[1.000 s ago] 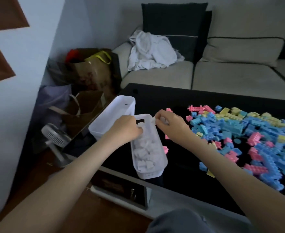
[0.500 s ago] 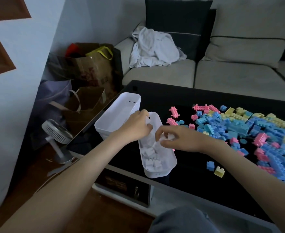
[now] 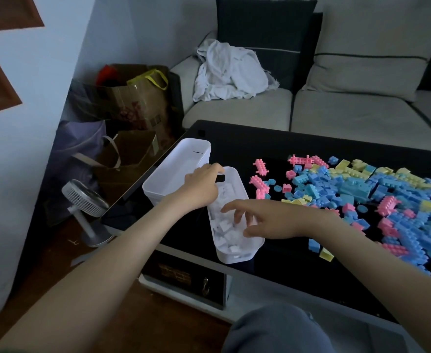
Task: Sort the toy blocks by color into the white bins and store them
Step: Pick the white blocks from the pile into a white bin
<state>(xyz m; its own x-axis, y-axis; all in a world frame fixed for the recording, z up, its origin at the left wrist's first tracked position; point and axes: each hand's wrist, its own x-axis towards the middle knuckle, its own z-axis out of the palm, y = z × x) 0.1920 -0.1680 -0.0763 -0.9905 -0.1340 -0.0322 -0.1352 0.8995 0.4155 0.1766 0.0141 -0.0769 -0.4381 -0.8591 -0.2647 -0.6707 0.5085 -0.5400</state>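
Observation:
Two long white bins stand at the left end of the black table. The nearer bin (image 3: 254,247) holds several white blocks (image 3: 224,226). My left hand (image 3: 201,187) grips that bin's far rim by its handle slot. My right hand (image 3: 262,219) hovers over the white blocks with its fingers spread and nothing in them. The farther bin (image 3: 168,169) lies beside the nearer one on its left and looks empty. A wide pile of blue, pink and yellow blocks (image 3: 369,197) covers the right of the table.
The black table (image 3: 273,261) ends close to the bins at its left edge, with a small fan (image 3: 86,197) and paper bags (image 3: 133,108) on the floor beyond. A grey sofa (image 3: 336,105) with a white cloth stands behind. Loose blue and yellow blocks (image 3: 320,249) lie near my right forearm.
The nearer bin, lifted and tilted a second ago, now rests flat on the table. My right hand left its rim and moved over the white blocks, fingers spreading.

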